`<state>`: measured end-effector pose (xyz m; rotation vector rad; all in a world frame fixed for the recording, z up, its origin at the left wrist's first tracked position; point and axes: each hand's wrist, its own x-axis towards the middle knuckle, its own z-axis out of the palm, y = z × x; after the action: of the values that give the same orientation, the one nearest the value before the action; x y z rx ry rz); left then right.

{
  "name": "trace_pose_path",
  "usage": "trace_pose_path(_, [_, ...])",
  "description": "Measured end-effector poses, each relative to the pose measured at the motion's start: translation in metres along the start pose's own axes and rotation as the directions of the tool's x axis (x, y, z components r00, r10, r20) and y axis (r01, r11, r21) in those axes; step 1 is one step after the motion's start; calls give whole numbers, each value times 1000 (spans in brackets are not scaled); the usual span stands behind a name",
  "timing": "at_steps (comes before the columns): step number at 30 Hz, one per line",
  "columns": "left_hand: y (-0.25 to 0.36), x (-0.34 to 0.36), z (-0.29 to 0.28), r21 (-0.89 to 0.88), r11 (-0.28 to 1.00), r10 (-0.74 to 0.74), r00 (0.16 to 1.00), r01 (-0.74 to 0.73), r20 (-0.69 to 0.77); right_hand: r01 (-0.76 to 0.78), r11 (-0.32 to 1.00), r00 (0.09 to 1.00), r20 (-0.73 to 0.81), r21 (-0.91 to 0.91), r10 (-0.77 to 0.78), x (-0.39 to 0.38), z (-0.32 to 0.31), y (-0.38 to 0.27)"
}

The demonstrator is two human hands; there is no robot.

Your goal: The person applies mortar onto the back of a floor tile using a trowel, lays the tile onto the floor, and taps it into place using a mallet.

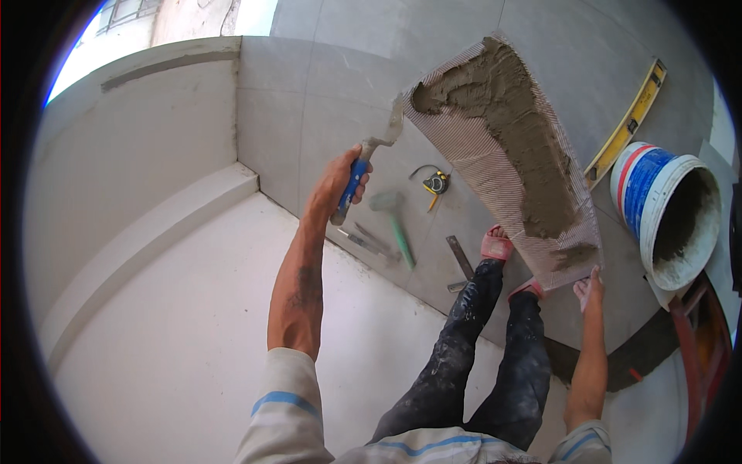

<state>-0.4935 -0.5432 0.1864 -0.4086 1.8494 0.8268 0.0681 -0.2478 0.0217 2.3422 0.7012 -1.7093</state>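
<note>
In the head view, our left hand (340, 182) clasps a blue-handled metal trowel (369, 151); our right hand (589, 290) grasps the near corner of a large, ribbed, pinkish-grey slab (487, 185) bearing grey-brown mortar (533, 147), beside a white-and-blue plastic bucket (643, 193).

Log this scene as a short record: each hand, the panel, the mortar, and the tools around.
Left hand: closed around the blue handle of a trowel
Right hand: gripping the ribbed panel at its lower right corner
Panel surface: partly covered by grey-brown mortar, bare along the left side
Trowel blade: beside the panel's upper left corner; contact unclear
Left of panel: tape measure, green-handled mallet
Right of panel: yellow level, tilted bucket
</note>
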Motion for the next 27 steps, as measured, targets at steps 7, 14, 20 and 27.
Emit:
trace_pose_path(7, [7, 14, 14, 55, 998, 9, 1000, -10, 5, 44, 999, 999, -27, -17, -45, 8, 0, 4])
trace_pose_path(14, [-27, 16, 49, 271, 950, 114, 981, -155, 160, 7, 1000, 999, 46, -4, -7, 14, -15, 3])
trace_pose_path(20, [22, 23, 6, 75, 994, 74, 995, -79, 67, 48, 997, 998, 33, -58, -46, 1, -2, 1])
trace_pose_path(27, [48, 45, -4, 254, 965, 30, 993, -58, 111, 54, 984, 995, 72, 171, -67, -8, 14, 13])
